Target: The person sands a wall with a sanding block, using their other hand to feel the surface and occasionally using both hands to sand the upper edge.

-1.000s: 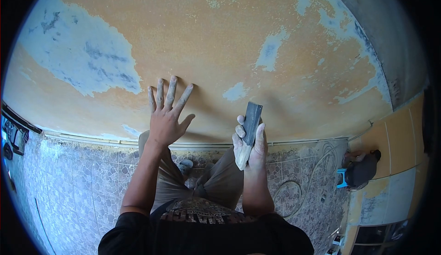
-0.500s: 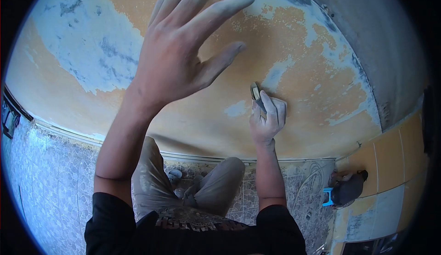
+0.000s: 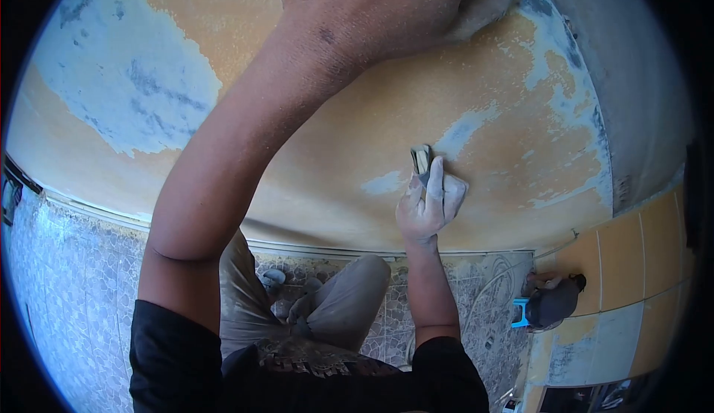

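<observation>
My right hand (image 3: 424, 208), coated in pale dust, grips a folded piece of sandpaper (image 3: 422, 161) with a pale strip inside the fold. It overlaps the wall (image 3: 357, 145) beside a whitish bare patch (image 3: 465, 132). Close to the camera, my left hand (image 3: 379, 11) is raised across the top of the view. Its thumb stretches out to the right, and the other fingers are mostly cut off by the upper edge. Nothing shows in the left hand. The wall has orange-yellow paint worn through to pale patches.
My bent legs (image 3: 338, 298) are at the foot of the wall, on patterned floor tiles (image 3: 97, 279). At the right, another person (image 3: 554, 301) sits on a blue stool (image 3: 520, 312) facing a tiled wall. A hose (image 3: 487, 290) lies on the floor.
My left hand has risen closer to the camera, its fingers passing out of view at the top. The right hand has shifted slightly downward and turned, still holding the sandpaper.
</observation>
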Tool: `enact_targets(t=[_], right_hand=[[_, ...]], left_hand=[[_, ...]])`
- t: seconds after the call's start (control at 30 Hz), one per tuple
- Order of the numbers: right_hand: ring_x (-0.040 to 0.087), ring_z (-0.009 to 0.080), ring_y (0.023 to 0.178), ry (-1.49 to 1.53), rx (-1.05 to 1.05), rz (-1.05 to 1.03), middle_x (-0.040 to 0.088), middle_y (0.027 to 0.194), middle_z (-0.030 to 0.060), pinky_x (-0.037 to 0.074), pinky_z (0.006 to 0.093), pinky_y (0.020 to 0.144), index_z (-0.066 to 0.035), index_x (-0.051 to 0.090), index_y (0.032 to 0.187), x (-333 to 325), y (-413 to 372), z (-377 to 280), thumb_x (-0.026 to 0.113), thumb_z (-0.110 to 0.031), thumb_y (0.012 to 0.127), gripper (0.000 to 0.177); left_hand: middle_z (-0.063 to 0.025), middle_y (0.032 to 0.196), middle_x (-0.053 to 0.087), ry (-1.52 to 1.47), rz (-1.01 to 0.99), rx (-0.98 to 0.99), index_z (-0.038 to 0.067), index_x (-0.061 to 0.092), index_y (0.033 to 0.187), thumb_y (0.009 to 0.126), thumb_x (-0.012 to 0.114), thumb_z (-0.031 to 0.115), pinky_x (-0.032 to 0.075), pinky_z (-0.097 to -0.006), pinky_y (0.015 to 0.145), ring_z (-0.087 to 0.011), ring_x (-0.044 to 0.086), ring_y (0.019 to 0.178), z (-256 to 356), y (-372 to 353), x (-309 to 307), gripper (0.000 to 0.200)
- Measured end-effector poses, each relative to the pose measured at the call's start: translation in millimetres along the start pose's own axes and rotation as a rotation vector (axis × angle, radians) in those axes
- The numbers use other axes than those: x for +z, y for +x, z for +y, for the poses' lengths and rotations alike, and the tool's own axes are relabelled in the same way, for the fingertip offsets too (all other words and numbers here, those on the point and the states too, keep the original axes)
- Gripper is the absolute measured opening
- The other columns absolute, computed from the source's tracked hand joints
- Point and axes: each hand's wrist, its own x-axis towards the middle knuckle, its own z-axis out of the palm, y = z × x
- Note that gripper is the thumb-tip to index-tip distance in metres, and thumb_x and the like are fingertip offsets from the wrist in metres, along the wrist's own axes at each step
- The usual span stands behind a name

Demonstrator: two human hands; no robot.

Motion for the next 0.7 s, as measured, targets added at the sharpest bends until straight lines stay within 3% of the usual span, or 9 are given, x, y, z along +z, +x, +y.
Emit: enact_targets(t=[0.07,0.23,0.33,0.37,0.4,0.43,0.53,0.63,0.7], right_hand=[[0.055,0.0288,0.083,0.020,-0.001,-0.014,0.059,0.096,0.0113,0.047,0.0429,0.073,0.004,0.063,0.136,-4.2,7.9,-2.3,0.074,0.001,0.089,0.048],[0.056,0.0273,0.078,0.022,-0.047,-0.037,0.060,0.094,0.0105,0.048,0.0409,0.068,0.002,0.065,0.133,-12.5,-42.4,30.5,0.078,-0.002,0.087,0.048],[0.057,0.0269,0.079,-0.019,-0.027,-0.030,0.060,0.091,0.0097,0.049,0.0395,0.066,0.002,0.066,0.132,-10.0,-37.5,27.3,0.079,-0.007,0.089,0.046],[0.057,0.0266,0.079,0.024,-0.058,-0.020,0.060,0.092,0.0095,0.049,0.0394,0.067,0.002,0.067,0.131,-6.0,-17.3,20.9,0.080,-0.007,0.088,0.045],[0.057,0.0263,0.078,0.065,-0.086,-0.014,0.060,0.092,0.0093,0.049,0.0393,0.067,0.002,0.067,0.130,-3.2,4.3,12.8,0.080,-0.007,0.088,0.045],[0.059,0.0231,0.077,0.134,-0.072,-0.005,0.060,0.092,0.0062,0.052,0.0364,0.065,-0.005,0.073,0.124,-1.1,29.0,2.1,0.081,0.000,0.079,0.046],[0.059,0.0230,0.077,0.134,-0.116,0.006,0.060,0.092,0.0054,0.051,0.0364,0.064,-0.005,0.073,0.125,3.8,44.8,-4.8,0.081,0.000,0.079,0.046],[0.057,0.0258,0.077,0.110,-0.096,-0.032,0.060,0.092,0.0080,0.049,0.0397,0.067,-0.001,0.070,0.127,-6.7,3.5,15.6,0.080,-0.001,0.083,0.046],[0.055,0.0288,0.076,0.063,-0.057,-0.012,0.059,0.090,0.0108,0.047,0.0421,0.067,0.004,0.067,0.129,-6.9,-41.0,31.2,0.079,-0.003,0.086,0.045]], left_hand=[[-0.0088,0.109,0.065,-0.027,-0.006,-0.026,0.007,0.069,0.111,0.090,0.071,0.035,0.041,-0.0460,0.113,-0.0263,0.061,0.111,0.2,-1.8,4.3,0.035],[-0.0096,0.103,0.063,-0.099,0.311,0.083,0.006,0.066,0.103,0.088,0.072,0.033,0.043,-0.0462,0.107,-0.0276,0.061,0.107,-9.8,-5.1,26.5,0.032],[-0.0105,0.104,0.063,0.104,0.186,0.087,0.005,0.065,0.102,0.088,0.072,0.032,0.043,-0.0459,0.107,-0.0286,0.060,0.107,-6.9,-4.1,24.5,0.032],[-0.0113,0.105,0.062,-0.130,0.063,-0.079,0.004,0.064,0.104,0.088,0.071,0.032,0.042,-0.0453,0.108,-0.0290,0.060,0.107,10.2,2.1,-5.3,0.033],[-0.0113,0.105,0.062,-0.140,0.061,-0.078,0.004,0.064,0.104,0.088,0.071,0.032,0.042,-0.0453,0.108,-0.0290,0.060,0.107,10.0,1.2,-3.4,0.033],[-0.0114,0.105,0.062,-0.062,0.081,-0.030,0.004,0.064,0.104,0.088,0.071,0.032,0.042,-0.0454,0.108,-0.0290,0.060,0.107,7.9,0.1,1.7,0.033],[-0.0117,0.106,0.062,0.024,0.196,0.079,0.004,0.063,0.106,0.088,0.071,0.032,0.041,-0.0462,0.109,-0.0294,0.060,0.108,-7.1,-6.6,22.8,0.034],[-0.0114,0.107,0.062,-0.004,0.254,0.107,0.004,0.063,0.107,0.088,0.071,0.032,0.041,-0.0470,0.110,-0.0299,0.059,0.108,-2.8,-5.7,11.2,0.035],[-0.0112,0.108,0.062,-0.139,0.147,0.033,0.004,0.062,0.108,0.089,0.070,0.032,0.040,-0.0477,0.112,-0.0297,0.058,0.111,-2.1,-4.5,5.3,0.035]])
